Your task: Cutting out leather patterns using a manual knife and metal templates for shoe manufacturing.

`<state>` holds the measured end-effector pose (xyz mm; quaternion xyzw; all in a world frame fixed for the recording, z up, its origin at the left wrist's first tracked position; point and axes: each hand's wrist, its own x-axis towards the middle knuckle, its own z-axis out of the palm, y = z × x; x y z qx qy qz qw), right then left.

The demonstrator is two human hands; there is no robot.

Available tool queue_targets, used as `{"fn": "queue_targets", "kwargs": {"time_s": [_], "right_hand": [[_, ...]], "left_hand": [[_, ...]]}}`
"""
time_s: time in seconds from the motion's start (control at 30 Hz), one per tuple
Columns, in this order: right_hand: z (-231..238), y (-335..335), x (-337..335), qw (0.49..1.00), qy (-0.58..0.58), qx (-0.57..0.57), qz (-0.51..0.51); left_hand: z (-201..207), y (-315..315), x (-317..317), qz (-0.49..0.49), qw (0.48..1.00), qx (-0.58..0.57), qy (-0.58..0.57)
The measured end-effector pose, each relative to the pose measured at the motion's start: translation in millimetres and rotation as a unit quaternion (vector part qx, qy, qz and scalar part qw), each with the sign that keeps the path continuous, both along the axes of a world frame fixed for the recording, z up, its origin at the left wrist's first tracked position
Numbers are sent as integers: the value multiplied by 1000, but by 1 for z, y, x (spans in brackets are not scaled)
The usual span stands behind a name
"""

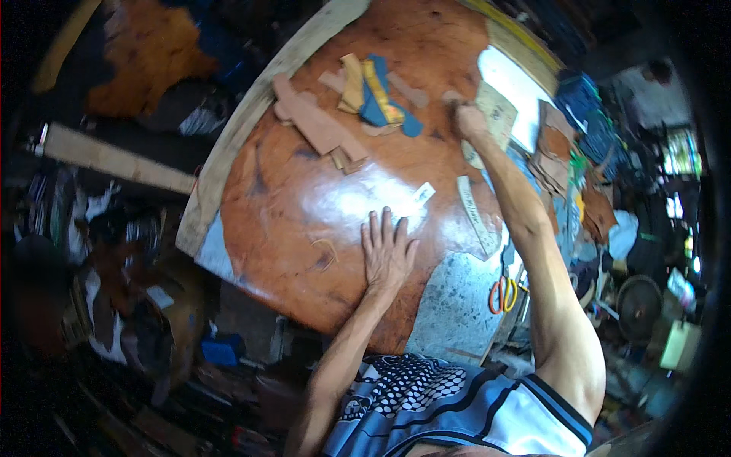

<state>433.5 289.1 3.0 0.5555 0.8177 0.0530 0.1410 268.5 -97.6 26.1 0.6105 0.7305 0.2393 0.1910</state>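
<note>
A large glossy reddish-brown leather hide (259,251) covers the worktable. My left hand (387,255) lies flat on it, fingers spread, just below a small white tag-like piece (422,196). Farther out and to the right, my right hand (470,122) is closed at the hide's right side, beside a pale green-grey template (496,114). What its fingers hold, if anything, is hidden. Between the hands and to the right lies a curved pale template (474,217) with writing on it. Cut pinkish-brown leather pieces (316,122) lie at the far left, next to blue and yellow pieces (377,95).
Scissors (504,289) with one red and one yellow handle loop lie right of a grey sheet (453,305) at the near edge. Leather scraps (552,152) and blue cloth (598,114) pile up along the right. A pale wooden edge (236,152) borders the table's left side.
</note>
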Motion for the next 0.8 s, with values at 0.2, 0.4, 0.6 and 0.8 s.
{"fn": "queue_targets", "kwargs": {"time_s": [0.2,0.4,0.6,0.8], "right_hand": [[-2,-14,-89,963,257,39,68],[-15,-36,-142,978,165,42,119],[12,-21,-125,974,142,80,158],[29,-80,-206,972,155,102,146]], "left_hand": [[-5,-7,-14,-10,1000,-8,0],[-6,-8,-16,-4,1000,-13,-3],[-2,-1,-7,-12,1000,11,-19],[-11,-18,-25,25,1000,9,2]]}}
